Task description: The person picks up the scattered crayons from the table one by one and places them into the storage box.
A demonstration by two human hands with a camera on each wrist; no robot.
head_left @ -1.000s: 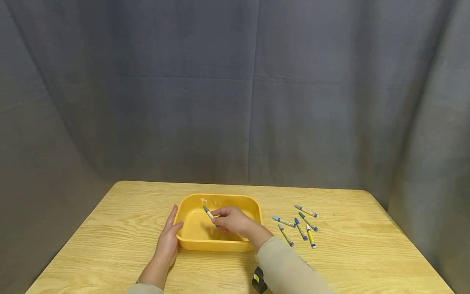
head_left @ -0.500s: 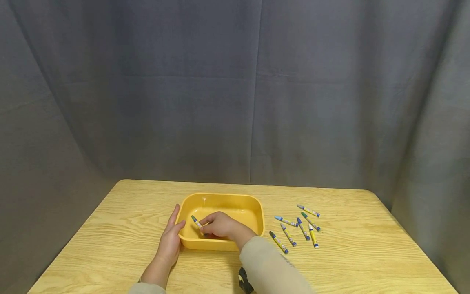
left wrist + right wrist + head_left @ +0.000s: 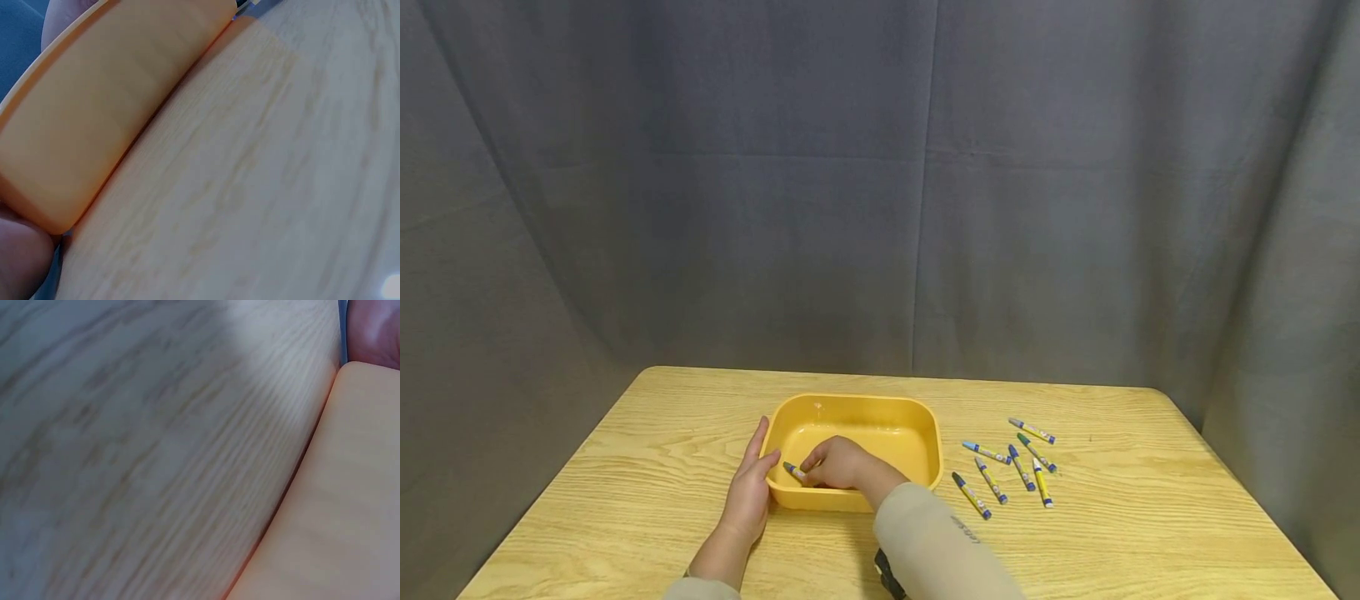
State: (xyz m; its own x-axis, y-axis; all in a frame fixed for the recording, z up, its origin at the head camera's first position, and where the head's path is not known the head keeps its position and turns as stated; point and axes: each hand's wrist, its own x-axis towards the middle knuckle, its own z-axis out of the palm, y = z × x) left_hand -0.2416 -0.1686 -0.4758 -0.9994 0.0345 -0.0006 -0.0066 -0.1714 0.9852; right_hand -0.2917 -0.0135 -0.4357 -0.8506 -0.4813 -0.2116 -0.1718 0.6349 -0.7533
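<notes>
In the head view a yellow plastic tray (image 3: 880, 406) stands on the table. My left hand (image 3: 748, 496) holds its left side, the thumb over the rim and the fingers along the outer wall. Inside the tray, my right hand (image 3: 841, 463) pinches a crayon (image 3: 793, 471) with a dark green tip, low by the left end. The crayon's other end is hidden by the fingers. Both wrist views show the tray's outer wall (image 3: 119, 94) close up; the crayon is in neither.
Right of the tray several crayons lie loose on the wooden table (image 3: 1150, 500), among them a dark green crayon (image 3: 972, 496), a light blue crayon (image 3: 987, 452) and a white-tipped crayon (image 3: 1042, 483). A grey curtain (image 3: 880, 208) hangs behind the table.
My right hand has moved left and down inside the tray with the crayon, now nearer the left end. The left hand stays at the tray's side.
</notes>
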